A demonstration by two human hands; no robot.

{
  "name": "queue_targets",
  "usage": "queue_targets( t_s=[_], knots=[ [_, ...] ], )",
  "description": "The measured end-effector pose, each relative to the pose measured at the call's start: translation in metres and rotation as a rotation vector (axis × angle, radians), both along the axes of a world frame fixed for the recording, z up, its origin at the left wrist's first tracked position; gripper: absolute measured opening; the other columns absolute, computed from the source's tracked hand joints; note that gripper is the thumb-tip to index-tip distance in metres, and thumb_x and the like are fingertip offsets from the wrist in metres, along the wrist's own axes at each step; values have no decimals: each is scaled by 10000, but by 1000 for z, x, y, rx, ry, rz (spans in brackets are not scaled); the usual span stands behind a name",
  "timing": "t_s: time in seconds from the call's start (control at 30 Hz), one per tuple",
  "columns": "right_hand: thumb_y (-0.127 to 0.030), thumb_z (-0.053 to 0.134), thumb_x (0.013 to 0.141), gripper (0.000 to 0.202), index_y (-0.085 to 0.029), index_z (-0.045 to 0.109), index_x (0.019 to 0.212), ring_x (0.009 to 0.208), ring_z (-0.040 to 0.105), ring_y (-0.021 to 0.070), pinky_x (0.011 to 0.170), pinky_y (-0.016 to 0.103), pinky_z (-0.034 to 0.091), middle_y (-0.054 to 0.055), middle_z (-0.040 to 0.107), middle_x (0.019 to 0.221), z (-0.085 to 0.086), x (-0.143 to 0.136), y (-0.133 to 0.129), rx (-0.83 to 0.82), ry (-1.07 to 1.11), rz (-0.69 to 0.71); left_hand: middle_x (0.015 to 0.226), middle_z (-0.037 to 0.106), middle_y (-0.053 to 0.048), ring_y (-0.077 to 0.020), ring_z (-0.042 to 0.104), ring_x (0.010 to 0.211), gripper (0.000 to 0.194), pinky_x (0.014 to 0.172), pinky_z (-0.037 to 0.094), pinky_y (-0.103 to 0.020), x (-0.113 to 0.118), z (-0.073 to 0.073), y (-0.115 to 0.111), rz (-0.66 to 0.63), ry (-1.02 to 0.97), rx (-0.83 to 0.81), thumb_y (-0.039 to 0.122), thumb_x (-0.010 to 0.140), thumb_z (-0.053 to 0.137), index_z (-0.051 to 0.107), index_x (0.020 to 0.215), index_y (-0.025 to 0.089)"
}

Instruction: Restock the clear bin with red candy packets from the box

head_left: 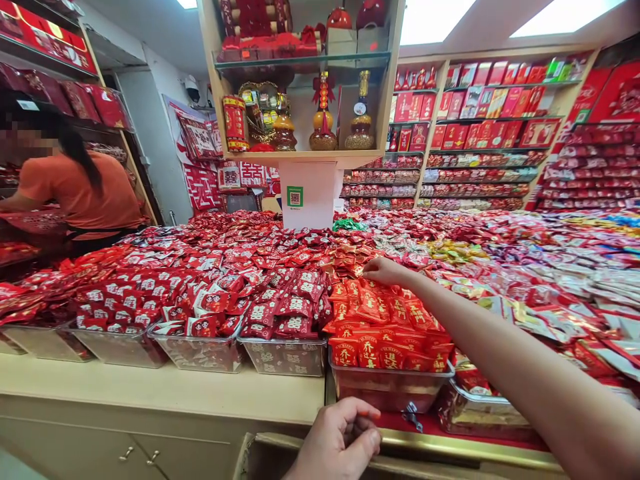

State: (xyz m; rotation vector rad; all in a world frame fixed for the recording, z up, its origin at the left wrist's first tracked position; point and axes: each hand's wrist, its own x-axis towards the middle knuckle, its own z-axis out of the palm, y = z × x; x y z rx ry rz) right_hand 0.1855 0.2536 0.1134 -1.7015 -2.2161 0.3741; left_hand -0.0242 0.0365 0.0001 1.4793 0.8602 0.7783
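My right hand reaches over a bin of bright red packets with gold lettering. Its fingers bend down at the packets behind that bin, and what lies under the fingertips is hidden. My left hand is at the bottom middle, in front of the same bin, fingers curled and thumb apart from them, with nothing between them. A small metal clip lies on the red ledge just right of it. Dark red packets with white characters fill the bin to the left.
Clear bins of packets line the cream counter. An open cardboard box is below my left hand. A display cabinet hangs over the middle. A person in an orange top is at the left; stocked shelves stand behind.
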Motion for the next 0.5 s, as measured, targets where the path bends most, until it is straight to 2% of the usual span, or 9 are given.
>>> queue_targets(
  t_s=[0.27,0.37,0.43,0.5],
  knots=[
    [-382,511,778,270,-140,626,754,603,545,132,562,244,391,24,622,668,-1,-3,-10,93,55,-15,715,587,-38,-127,542,670,301,629,427,-242,1,6,-2,21,12,-5,366,745,554,551,939,135],
    [-389,518,764,264,-157,626,702,611,553,154,555,234,372,29,619,632,5,-5,-13,167,95,-39,709,582,-35,-125,535,674,300,630,425,-243,2,8,-3,34,1,-15,362,741,560,551,932,132],
    [-371,493,784,249,-160,616,736,667,561,166,589,236,378,45,628,685,15,-7,-24,252,145,-66,709,582,-34,-126,536,676,297,633,426,-244,2,8,-3,37,-9,-20,361,740,563,552,930,132],
    [-373,400,835,289,-159,593,808,732,554,171,629,243,387,64,628,772,26,-11,-52,364,208,-98,709,585,-32,-124,538,673,291,634,426,-243,2,7,-3,40,-18,-22,356,741,564,555,930,134]
  ],
)
